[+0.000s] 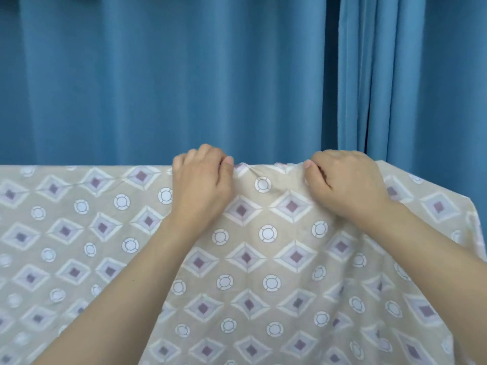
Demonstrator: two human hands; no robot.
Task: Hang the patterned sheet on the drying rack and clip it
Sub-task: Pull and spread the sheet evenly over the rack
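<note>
The patterned sheet (266,262) is beige with purple diamonds and white circles. It hangs over a straight top edge that runs across the whole view, and it fills the lower half. The drying rack is hidden under the cloth. My left hand (201,180) pinches the sheet at the top fold, just left of the middle. My right hand (342,180) grips the same fold a short way to the right. The cloth bunches slightly between the two hands. No clip is visible.
Blue curtains (168,75) hang close behind the sheet across the whole background, with a dark gap between two panels at the right (367,114). The sheet's right corner drops away at the far right (471,206).
</note>
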